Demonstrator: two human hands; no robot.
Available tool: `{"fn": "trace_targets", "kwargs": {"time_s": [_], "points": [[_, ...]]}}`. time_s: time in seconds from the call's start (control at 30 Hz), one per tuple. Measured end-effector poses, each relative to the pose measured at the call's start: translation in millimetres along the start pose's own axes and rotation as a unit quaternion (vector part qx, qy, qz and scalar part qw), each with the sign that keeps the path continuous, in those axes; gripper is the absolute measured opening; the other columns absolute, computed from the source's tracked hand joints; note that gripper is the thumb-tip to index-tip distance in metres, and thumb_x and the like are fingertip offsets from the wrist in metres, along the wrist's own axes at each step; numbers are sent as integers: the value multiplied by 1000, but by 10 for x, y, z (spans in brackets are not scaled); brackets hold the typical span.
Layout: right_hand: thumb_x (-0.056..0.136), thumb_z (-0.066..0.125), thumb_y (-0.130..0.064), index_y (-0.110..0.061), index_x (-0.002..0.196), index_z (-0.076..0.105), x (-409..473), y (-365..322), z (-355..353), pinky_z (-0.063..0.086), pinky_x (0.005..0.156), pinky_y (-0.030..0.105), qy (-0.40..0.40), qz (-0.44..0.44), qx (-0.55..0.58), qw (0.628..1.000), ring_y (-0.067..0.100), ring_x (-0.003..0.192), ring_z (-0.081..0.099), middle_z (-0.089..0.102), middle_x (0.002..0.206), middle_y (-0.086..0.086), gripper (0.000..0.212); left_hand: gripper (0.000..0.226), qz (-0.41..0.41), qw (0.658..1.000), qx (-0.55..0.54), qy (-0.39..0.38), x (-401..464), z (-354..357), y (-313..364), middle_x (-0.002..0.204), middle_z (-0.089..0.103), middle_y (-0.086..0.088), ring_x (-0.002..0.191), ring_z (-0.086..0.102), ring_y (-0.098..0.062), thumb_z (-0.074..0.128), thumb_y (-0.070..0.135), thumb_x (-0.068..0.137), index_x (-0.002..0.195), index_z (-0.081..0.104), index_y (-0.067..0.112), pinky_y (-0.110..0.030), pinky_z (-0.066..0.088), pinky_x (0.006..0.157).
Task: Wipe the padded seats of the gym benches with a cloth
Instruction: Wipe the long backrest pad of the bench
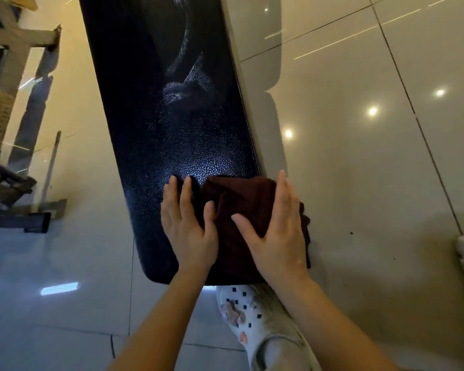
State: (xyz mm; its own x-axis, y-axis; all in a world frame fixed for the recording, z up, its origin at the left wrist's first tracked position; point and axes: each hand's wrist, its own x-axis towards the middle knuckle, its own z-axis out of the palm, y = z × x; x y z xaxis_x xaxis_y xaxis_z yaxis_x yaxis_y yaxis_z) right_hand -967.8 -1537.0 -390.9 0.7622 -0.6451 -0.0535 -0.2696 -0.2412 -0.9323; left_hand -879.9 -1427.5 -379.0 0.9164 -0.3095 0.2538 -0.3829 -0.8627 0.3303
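both hands flat, fingers extended, pressing a folded dark maroon terry cloth (241,210) onto the black textured padded bench seat (166,108): left hand (188,226) at 9 o'clock, right hand (276,231) at 3 o'clock.

Dim, warm light here. Round ceiling lamps glare as bright spots on the glossy pale tiled floor (359,156), with thin streaks of reflected light further up. A cool sheen glints off the black pebbled padded bench (172,116) near its lower end. The left edge bends and smears; the bottom corners go soft.
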Motion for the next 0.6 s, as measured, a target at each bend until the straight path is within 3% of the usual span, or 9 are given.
{"fn": "trace_targets", "kwargs": {"time_s": [0.1,0.17,0.27,0.37,0.47,0.6], "points": [[85,58,-54,-19,149,21,-154,71,-68,36,106,36,45,-85,-61,993,28,138,33,28,152,16,82,52,6,999,-38,-7,-33,-49,2,157,24,-1,145,19,-17,38,44,96,145,29,30,-51,19,117],[84,60,-48,-18,137,38,-284,96,-82,41,105,39,67,-153,-118,979,29,132,38,34,143,15,65,50,15,998,-65,9,-37,-116,25,153,31,-4,142,25,-18,46,42,94,141,35,28,-53,27,113],[84,62,-47,-21,115,52,-417,156,-58,45,96,38,74,-204,-171,961,29,119,44,39,129,12,41,42,104,991,-50,62,59,-262,74,133,50,-12,126,43,-21,63,32,88,126,51,18,-44,38,104],[87,59,-36,-20,100,64,-385,166,-43,46,88,42,79,-215,-178,957,28,111,45,46,119,9,21,34,187,982,-8,11,277,-386,154,111,59,-10,102,54,-24,70,29,84,113,65,11,-35,44,89],[91,56,-28,-14,89,71,-262,4,-116,45,73,37,96,-218,-131,962,26,91,54,61,97,7,20,24,156,985,-23,-76,492,-433,206,101,58,2,89,54,-15,69,32,83,102,71,17,-29,47,78],[95,49,-23,-8,84,66,-232,-248,-8,47,57,35,19,-265,-71,961,22,67,53,60,77,7,26,12,110,986,-91,-87,578,-477,169,94,56,11,79,53,-3,71,22,86,98,72,20,-15,45,74]]}}
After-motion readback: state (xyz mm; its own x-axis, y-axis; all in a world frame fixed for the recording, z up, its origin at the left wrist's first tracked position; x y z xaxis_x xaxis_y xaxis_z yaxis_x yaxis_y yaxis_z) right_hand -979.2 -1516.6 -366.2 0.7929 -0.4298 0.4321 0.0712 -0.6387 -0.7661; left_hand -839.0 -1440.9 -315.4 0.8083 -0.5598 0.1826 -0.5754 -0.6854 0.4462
